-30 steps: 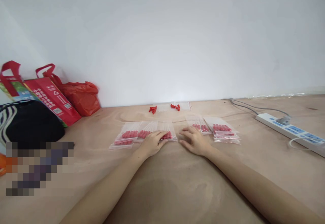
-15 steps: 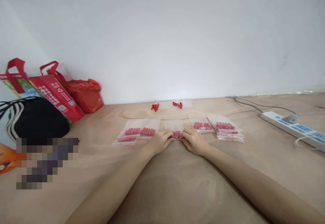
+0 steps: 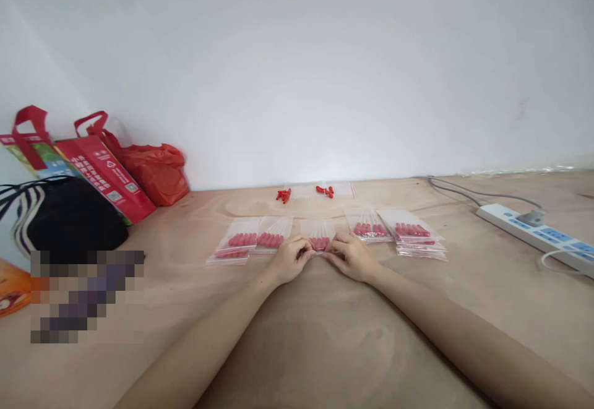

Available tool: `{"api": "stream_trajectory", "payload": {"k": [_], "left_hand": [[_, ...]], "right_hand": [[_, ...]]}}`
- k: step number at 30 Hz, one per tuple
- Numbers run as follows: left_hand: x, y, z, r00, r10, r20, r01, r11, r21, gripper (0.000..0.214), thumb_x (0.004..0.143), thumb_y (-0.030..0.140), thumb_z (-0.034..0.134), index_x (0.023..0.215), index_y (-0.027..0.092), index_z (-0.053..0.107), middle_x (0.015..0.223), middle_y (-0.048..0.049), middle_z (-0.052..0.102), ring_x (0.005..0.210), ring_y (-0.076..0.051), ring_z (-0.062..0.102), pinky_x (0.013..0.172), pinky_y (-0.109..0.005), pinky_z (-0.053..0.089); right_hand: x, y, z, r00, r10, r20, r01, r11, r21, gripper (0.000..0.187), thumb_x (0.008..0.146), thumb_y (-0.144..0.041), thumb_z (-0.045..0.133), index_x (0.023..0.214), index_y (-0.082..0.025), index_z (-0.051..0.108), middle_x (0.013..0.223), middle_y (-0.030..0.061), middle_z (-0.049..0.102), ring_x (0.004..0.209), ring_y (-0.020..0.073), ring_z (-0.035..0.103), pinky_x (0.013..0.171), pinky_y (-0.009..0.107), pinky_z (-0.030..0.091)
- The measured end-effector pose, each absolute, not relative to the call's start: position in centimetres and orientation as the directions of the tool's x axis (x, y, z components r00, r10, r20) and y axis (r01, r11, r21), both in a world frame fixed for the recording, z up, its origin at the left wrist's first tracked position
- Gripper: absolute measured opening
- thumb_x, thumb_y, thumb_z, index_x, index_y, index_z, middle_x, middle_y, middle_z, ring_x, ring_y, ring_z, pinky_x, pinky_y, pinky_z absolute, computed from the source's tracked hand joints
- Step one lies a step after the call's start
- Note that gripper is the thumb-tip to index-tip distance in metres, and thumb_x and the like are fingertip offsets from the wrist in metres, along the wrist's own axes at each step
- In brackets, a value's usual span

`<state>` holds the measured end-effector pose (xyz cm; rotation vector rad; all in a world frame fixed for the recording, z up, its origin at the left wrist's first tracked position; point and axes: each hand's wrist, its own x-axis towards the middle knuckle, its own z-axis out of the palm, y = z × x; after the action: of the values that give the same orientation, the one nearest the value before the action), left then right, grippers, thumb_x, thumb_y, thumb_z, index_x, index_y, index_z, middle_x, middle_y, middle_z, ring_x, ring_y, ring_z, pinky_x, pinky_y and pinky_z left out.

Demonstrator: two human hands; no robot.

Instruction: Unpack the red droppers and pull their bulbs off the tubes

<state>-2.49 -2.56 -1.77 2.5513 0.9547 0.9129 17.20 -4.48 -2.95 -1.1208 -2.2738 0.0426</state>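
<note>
A small clear zip bag [image 3: 320,229] with several red, short stick-like pieces [image 3: 320,243] in a row lies in front of me. My left hand [image 3: 291,259] pinches the near left corner of this bag, thumb and fingers together. At the near right corner, my right hand [image 3: 351,257] pinches the same edge. Left of it rest filled zip bags [image 3: 270,239], partly overlapping. To the right are another filled bag [image 3: 370,226] and a stack of filled bags [image 3: 414,239]. The fingertips partly cover the bag's near edge.
Loose red pieces [image 3: 283,195] and a flat clear bag [image 3: 304,191] with more red pieces lie near the wall. A power strip [image 3: 542,236] with cables is at the right. Shopping bags [image 3: 106,174], a red plastic bag [image 3: 160,174] and a black drawstring bag [image 3: 74,220] stand left.
My fingers have shifted slightly along the bag's near edge, and more of the red pieces show between my hands. The other bags have stayed in place.
</note>
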Motion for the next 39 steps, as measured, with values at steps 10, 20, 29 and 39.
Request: {"api": "stream_trajectory", "payload": {"k": [10,20,29,39], "left_hand": [[-2.6,-2.7,-1.6,0.671,0.503,0.545,0.520,-0.843,0.138,0.013,0.083,0.026,0.047,0.081,0.018,0.057,0.087,-0.0053,0.061,0.084,-0.017,0.054,0.077,-0.032,0.043],[-2.4,-2.5,-1.9,0.693,0.421,0.585,0.519,-0.855,0.000,0.015,0.083,0.021,0.046,0.075,0.018,0.059,0.090,-0.0049,0.062,0.086,-0.016,0.055,0.079,-0.031,0.044],[-2.4,-2.5,-1.9,0.710,0.400,0.580,0.490,-0.872,0.001,0.016,0.084,0.020,0.045,0.074,0.017,0.056,0.086,-0.0051,0.062,0.085,-0.016,0.054,0.076,-0.030,0.045],[-2.2,-2.2,-2.0,0.671,0.333,0.663,0.466,-0.884,-0.028,0.015,0.084,0.020,0.048,0.076,0.017,0.059,0.087,-0.0042,0.064,0.083,-0.014,0.056,0.076,-0.029,0.046]], "right_hand": [[16.1,-3.5,-3.4,-0.308,0.865,0.395,0.553,0.501,-0.665,0.017,0.073,-0.016,0.049,0.063,-0.018,0.062,0.063,-0.0007,0.059,0.060,0.0111,0.052,0.060,0.022,0.038],[16.2,-3.4,-3.6,-0.262,0.898,0.354,0.476,0.439,-0.762,0.017,0.071,-0.016,0.049,0.059,-0.016,0.061,0.060,-0.0009,0.061,0.059,0.0107,0.054,0.058,0.021,0.042],[15.8,-4.3,-3.0,-0.314,0.861,0.400,0.504,0.508,-0.699,0.009,0.071,-0.022,0.057,0.067,-0.018,0.064,0.062,-0.0012,0.057,0.059,0.0106,0.051,0.058,0.023,0.039],[15.8,-3.9,-3.3,-0.324,0.857,0.401,0.513,0.515,-0.687,0.018,0.079,-0.022,0.050,0.068,-0.017,0.062,0.067,0.0006,0.060,0.064,0.0111,0.054,0.060,0.022,0.039]]}}
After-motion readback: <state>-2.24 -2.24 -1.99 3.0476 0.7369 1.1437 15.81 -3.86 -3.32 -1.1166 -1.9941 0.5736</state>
